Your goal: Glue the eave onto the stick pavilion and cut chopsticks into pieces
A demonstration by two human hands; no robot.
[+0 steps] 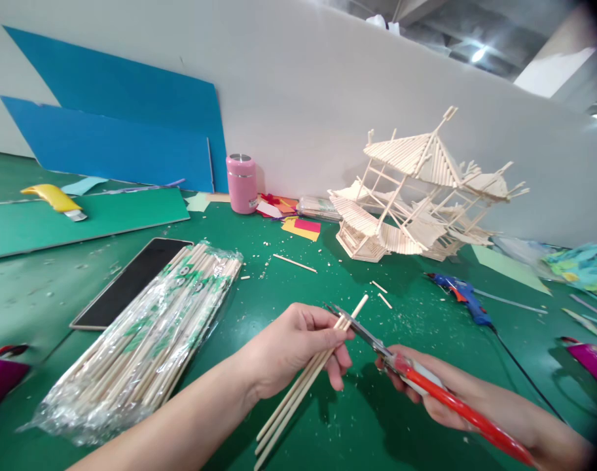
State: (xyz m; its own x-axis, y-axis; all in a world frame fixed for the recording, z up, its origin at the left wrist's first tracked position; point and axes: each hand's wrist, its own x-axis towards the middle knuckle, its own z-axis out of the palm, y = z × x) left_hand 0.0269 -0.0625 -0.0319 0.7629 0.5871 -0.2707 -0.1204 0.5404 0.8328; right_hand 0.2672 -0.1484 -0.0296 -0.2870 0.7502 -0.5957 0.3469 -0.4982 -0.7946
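the left hand point(293, 350) is closed around a few wooden chopsticks point(303, 386), their tips angled up and to the right. the right hand point(426, 386) grips red-handled cutting pliers point(426, 379), whose blades are set across the sticks near the tip; no cut shows yet. a full bag of chopsticks point(146, 340) lies just left, so much stock looks unused, while the stick-built pavilion model point(416, 196) beyond seems largely built. offcuts litter the green desk point(416, 314); a blue glue gun point(463, 297), pink cup point(241, 183) and blue boards point(116, 124) sit against a white wall.
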